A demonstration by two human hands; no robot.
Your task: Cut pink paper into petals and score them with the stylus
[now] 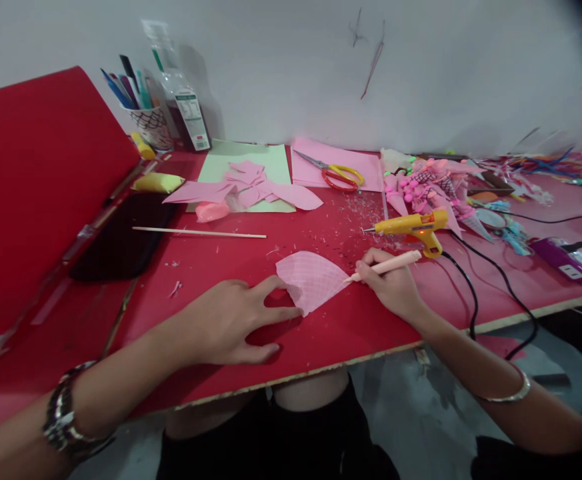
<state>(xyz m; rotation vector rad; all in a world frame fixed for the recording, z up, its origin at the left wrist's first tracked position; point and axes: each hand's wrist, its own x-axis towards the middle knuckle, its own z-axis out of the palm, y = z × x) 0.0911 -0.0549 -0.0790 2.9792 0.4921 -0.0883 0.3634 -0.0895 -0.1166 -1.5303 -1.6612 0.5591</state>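
A pink fan-shaped paper piece (313,280) with faint grid lines lies flat on the red tabletop. My left hand (235,317) rests at its left side, fingers spread, with fingertips on the paper's edge. In my right hand (385,283) is a pale peach pen (391,264), pinched near its tip. The pen's point touches the narrow right corner of the paper. Just beyond my right hand lies a yellow glue gun (411,228), its nozzle pointing left. A thin pale stick (198,232) lies past my left hand.
Scissors (338,173) lie on pink paper at the back. Cut pink pieces (248,187) cover a green sheet (211,160). A dark bottle (189,117) and a pen cup (151,127) stand by the wall. Pink cones (428,187) are piled right, with black cords (501,267) nearby.
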